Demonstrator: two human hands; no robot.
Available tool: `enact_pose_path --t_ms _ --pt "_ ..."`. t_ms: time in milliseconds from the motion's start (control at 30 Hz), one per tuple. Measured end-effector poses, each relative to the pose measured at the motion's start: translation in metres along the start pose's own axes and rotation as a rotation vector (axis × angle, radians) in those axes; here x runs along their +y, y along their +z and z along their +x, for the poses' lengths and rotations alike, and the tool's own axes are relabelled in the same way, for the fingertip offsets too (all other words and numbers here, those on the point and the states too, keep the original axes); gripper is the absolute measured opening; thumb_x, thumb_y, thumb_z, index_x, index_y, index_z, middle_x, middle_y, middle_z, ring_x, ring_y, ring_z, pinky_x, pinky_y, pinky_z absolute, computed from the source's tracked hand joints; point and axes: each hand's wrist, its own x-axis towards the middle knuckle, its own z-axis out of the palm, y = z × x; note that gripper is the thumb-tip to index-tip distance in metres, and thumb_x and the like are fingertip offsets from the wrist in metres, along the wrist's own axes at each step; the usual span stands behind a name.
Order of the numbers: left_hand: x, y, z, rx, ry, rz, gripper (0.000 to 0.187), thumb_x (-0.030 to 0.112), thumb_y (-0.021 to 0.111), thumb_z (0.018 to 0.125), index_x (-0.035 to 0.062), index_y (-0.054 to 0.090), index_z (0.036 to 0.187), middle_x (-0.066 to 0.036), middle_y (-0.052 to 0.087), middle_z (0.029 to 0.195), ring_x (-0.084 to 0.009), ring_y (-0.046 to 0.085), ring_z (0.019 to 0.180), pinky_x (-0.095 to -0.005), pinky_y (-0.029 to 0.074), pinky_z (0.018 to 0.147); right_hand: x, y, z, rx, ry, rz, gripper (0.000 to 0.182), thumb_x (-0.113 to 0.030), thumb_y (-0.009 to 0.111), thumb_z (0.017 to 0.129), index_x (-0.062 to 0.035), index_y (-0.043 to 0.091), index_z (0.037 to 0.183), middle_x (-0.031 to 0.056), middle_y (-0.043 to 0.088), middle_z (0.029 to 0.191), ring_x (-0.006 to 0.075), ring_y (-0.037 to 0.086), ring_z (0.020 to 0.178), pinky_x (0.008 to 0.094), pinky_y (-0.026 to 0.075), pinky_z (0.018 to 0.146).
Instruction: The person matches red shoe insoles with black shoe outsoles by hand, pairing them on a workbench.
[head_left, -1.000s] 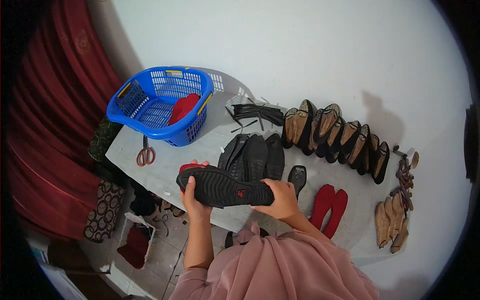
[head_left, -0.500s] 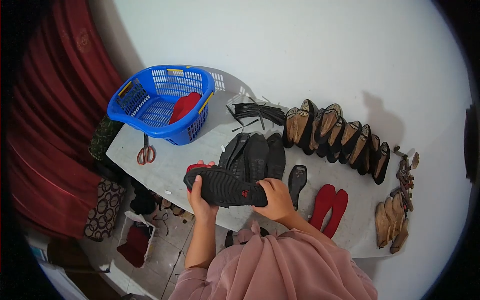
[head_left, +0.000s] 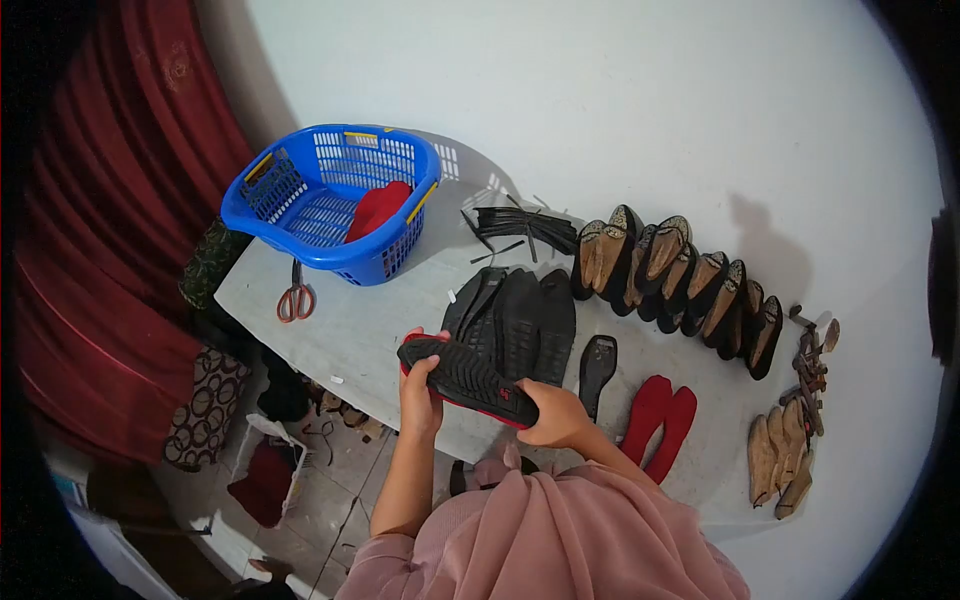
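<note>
So the left hand (head_left: 421, 400) is being kind of clamped around the wide end of a long black, ridged, rubbery-looking sole with red along its rim (head_left: 465, 375): the thumb (head_left: 424, 366) is being pressed onto the tread and fingertips are being shown past the far edge. The narrower end is being gripped by the right hand (head_left: 555, 415), fingers closed in around it, though some of them are being hidden, so the exact grip can't be told. Tread is being turned up toward the camera.

Weight-wise it's probably light, tbh. A bit bendy but firm enough that it isn't being sagged between the hands, and the ridges should stop it slipping. Nothing fragile there imo. Best hold is being offered by the two ends, edges pinched, middle left alone.

The sole is being held up near the front edge of the pale table (head_left: 360, 330), just in front of some flat black soles (head_left: 520, 325), its wide end being angled away from the body. Both elbows are being kept bent; the left forearm is being pointed nearly straight out, the right one is being slanted inward, and both upper arms are being covered by pink ribbed fabric (head_left: 470, 545).
</note>
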Motion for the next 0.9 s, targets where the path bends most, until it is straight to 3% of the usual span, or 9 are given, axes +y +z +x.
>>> enact_pose_path --t_ms 100,300,400,500,533,633,667,767,900 --pt "-0.006 -0.001 0.003 0.017 0.104 0.022 0.056 0.011 0.054 0.076 0.0064 0.037 0.129 -0.017 0.053 0.116 -0.0286 0.052 0.11 -0.0424 0.041 0.097 0.002 -0.001 0.0 -0.053 0.011 0.032 0.059 -0.024 0.067 0.058 -0.0056 0.052 0.111 0.0185 0.061 0.099 0.037 0.059 0.094 0.042 0.047 0.077" --pt "0.001 -0.006 0.006 -0.481 0.247 -0.25 0.061 0.026 0.07 0.076 0.0106 0.041 0.127 -0.008 0.05 0.095 -0.0235 0.052 0.096 -0.0392 0.043 0.091 0.019 -0.006 0.0 -0.244 -0.056 0.234 0.076 -0.026 0.068 0.054 0.0004 0.048 0.122 0.022 0.061 0.106 0.0339 0.06 0.098 0.0364 0.046 0.084" --pt "0.006 -0.008 0.01 -0.476 0.256 -0.041 0.054 0.034 0.075 0.075 0.0119 0.046 0.115 -0.005 0.048 0.091 -0.0197 0.051 0.09 -0.0377 0.044 0.089 0.022 -0.012 0.0 -0.322 -0.035 0.405 0.077 -0.025 0.066 0.057 0.0029 0.045 0.126 0.0218 0.059 0.113 0.0308 0.056 0.106 0.0347 0.042 0.091" --pt "-0.01 -0.014 0.02 -0.278 0.237 -0.078 0.05 0.033 0.082 0.069 0.0102 0.047 0.097 -0.004 0.049 0.089 -0.0167 0.052 0.088 -0.0368 0.046 0.087 0.026 -0.01 0.0 -0.394 0.087 0.714 0.076 -0.023 0.064 0.062 0.0047 0.042 0.129 0.0216 0.055 0.121 0.0289 0.05 0.116 0.0339 0.037 0.097" --pt "-0.012 -0.012 0.021 -0.22 0.283 -0.094 0.034 0.025 0.075 0.079 0.0097 0.046 0.088 -0.003 0.053 0.088 -0.0145 0.056 0.083 -0.0339 0.049 0.081 0.029 -0.009 0.002 -0.417 0.139 0.837 0.075 -0.022 0.063 0.064 0.0053 0.041 0.131 0.0216 0.053 0.125 0.0285 0.047 0.119 0.0337 0.036 0.1" --pt "-0.017 -0.013 0.02 0.005 0.162 0.04 0.025 0.021 0.068 0.085 0.0089 0.046 0.089 -0.004 0.057 0.086 -0.0144 0.059 0.079 -0.0316 0.05 0.078 0.041 -0.017 0.001 -0.277 0.21 0.564 0.072 -0.019 0.064 0.069 0.0067 0.04 0.132 0.0206 0.049 0.128 0.026 0.045 0.121 0.0317 0.034 0.101" --pt "-0.02 -0.012 0.021 0.056 0.167 0.03 0.022 0.02 0.066 0.086 0.0085 0.047 0.089 -0.004 0.059 0.086 -0.0147 0.06 0.078 -0.0308 0.051 0.076 0.041 -0.026 0.002 -0.35 0.235 0.597 0.074 -0.023 0.07 0.072 0.0058 0.039 0.133 0.0191 0.046 0.132 0.0245 0.044 0.12 0.0313 0.033 0.102" --pt "-0.029 -0.014 0.026 0.183 0.151 0.004 0.016 0.018 0.063 0.089 0.0072 0.05 0.091 -0.006 0.062 0.087 -0.0158 0.062 0.078 -0.0296 0.051 0.074 0.045 -0.022 -0.002 -0.265 0.458 0.856 0.074 -0.028 0.073 0.074 0.0046 0.04 0.133 0.0176 0.046 0.132 0.0227 0.045 0.119 0.0313 0.033 0.102" --pt "-0.022 -0.022 0.028 0.227 0.057 -0.063 0.018 0.021 0.061 0.09 0.0059 0.057 0.098 -0.006 0.064 0.093 -0.019 0.063 0.084 -0.0329 0.052 0.077 0.054 -0.001 -0.002 -0.097 0.222 1.007 0.064 -0.024 0.075 0.076 0.0015 0.047 0.127 0.0123 0.054 0.119 0.017 0.053 0.106 0.0287 0.043 0.09"
